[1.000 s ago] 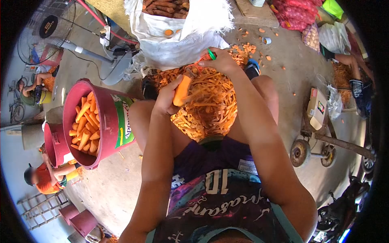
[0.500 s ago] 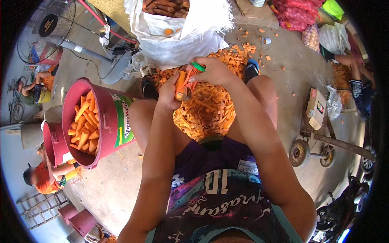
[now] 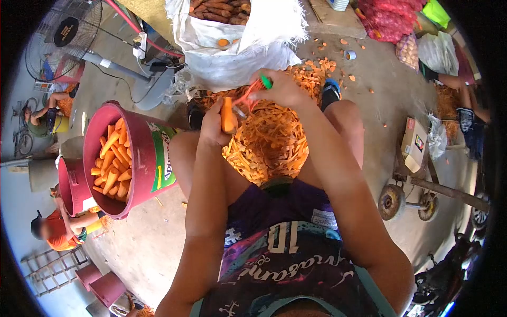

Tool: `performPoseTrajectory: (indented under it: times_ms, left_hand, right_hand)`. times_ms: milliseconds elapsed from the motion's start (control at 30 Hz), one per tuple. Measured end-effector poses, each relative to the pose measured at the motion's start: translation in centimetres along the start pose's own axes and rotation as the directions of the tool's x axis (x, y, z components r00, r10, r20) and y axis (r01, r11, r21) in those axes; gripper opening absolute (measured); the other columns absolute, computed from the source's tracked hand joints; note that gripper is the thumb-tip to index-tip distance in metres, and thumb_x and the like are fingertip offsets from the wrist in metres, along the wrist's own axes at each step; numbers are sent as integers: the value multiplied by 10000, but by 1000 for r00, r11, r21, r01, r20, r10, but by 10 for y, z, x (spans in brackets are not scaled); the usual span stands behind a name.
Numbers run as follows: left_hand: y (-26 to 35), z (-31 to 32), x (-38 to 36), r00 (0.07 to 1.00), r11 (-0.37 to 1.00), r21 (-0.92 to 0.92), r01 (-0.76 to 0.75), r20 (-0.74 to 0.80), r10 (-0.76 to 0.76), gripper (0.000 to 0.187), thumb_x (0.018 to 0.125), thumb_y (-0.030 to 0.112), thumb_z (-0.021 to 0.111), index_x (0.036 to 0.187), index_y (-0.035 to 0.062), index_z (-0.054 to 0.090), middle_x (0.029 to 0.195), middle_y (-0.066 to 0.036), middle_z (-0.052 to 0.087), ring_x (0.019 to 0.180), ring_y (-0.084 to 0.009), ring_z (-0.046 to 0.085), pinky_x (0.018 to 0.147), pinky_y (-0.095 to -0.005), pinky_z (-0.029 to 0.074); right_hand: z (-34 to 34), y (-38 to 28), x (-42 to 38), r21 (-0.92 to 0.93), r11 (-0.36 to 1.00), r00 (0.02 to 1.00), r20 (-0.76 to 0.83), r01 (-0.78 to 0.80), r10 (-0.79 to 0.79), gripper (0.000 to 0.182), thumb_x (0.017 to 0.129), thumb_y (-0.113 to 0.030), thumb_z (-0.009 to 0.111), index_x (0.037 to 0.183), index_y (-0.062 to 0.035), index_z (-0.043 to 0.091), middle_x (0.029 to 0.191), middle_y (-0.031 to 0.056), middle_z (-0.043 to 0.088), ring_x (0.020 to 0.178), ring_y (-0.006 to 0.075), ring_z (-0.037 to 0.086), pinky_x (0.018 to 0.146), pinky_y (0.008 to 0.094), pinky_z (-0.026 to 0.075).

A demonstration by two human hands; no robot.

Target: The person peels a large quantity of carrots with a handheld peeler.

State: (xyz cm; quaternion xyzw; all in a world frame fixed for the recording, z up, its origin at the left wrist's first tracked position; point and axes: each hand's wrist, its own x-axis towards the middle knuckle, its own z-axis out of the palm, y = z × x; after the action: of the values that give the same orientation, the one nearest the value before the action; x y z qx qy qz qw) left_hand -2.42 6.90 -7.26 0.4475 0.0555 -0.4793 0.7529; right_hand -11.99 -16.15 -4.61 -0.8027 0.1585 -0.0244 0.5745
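Observation:
My left hand (image 3: 213, 124) is closed around a peeled-looking orange carrot (image 3: 228, 117), which stands nearly upright in the fingers. Gripped in my right hand (image 3: 284, 89) is a peeler with a red frame and a green end (image 3: 266, 82). Its blade end sits just to the right of the carrot. Under both hands, between my knees, lies a heap of carrot peelings (image 3: 272, 138).
To the left stands a pink tub (image 3: 141, 153) with peeled carrots (image 3: 112, 161) in it. A white sack (image 3: 227, 61) of unpeeled carrots (image 3: 219, 11) is ahead. A fan (image 3: 68, 31), a hand cart (image 3: 409, 193) and red mesh sacks (image 3: 388, 18) surround me. Several people sit nearby.
The peeler has come off the carrot toward the right, and its green end has swung right. The carrot has shifted slightly left and shows more of its side.

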Motion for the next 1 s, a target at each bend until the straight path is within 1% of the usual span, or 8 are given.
performPoseTrajectory:
  times_ms: [133,300,400,500,567,667,800,1000]
  left_hand:
    - [-3,31,-2,996,999,-52,-1,-84,-3,406,1143,347,412,1413,85,565,1030,-58,702,907,-228,703,790,-423,606]
    - [-8,28,2,999,999,41,3,-46,-1,391,1146,327,409,1399,78,575,1096,-55,703,907,-207,692,800,-370,593]
    - [-12,11,12,999,986,163,31,-47,-24,376,1141,313,436,1392,79,590,1116,-55,699,880,-188,675,789,-339,583]
    - [-6,30,-4,993,984,163,74,-105,-57,355,1133,308,468,1367,86,616,1083,-49,697,842,-174,661,756,-330,576]
    - [-4,35,-17,999,984,168,51,-8,-50,347,1123,324,503,1324,72,632,1011,-35,696,813,-168,666,716,-328,577]
    - [-2,22,-15,996,994,90,62,-63,-57,363,1125,346,499,1303,59,634,1006,-49,695,817,-188,676,714,-339,582]
    - [-6,3,0,990,999,51,5,-144,3,370,1130,364,482,1289,56,613,999,-66,697,823,-218,695,700,-378,594]
    - [-15,18,3,995,997,2,77,-60,-76,358,1130,402,475,1249,101,627,1053,-78,690,838,-219,690,644,-402,599]
  right_hand:
    - [14,-13,-17,-57,973,970,113,225,-217,540,777,-295,928,1215,-79,700,1098,138,750,1036,271,711,932,388,544]
    - [7,-1,-10,-19,975,972,82,221,-219,540,774,-289,920,1213,-68,696,1116,129,749,1047,269,712,941,387,542]
    - [1,1,-7,-90,994,994,89,68,-59,504,824,-196,901,1251,-47,679,1072,96,751,1010,215,701,930,359,544]
    - [-7,10,-4,2,1000,999,51,-5,5,525,822,-271,906,1248,-60,681,1020,99,732,968,221,694,899,362,543]
    - [-18,23,9,-215,973,981,-190,-83,42,568,811,-380,906,1241,-82,687,984,114,711,944,227,687,871,367,539]
    - [-27,22,20,-248,952,979,-143,-179,147,575,829,-388,891,1266,-83,676,1075,123,741,1015,261,694,937,392,543]
    - [1,17,3,-29,999,999,11,31,-31,525,819,-335,904,1239,-101,694,1025,98,724,983,230,684,940,349,531]
    - [2,8,-7,-48,983,973,155,178,-168,483,805,-275,902,1211,-93,710,1078,89,749,1019,207,696,977,363,536]
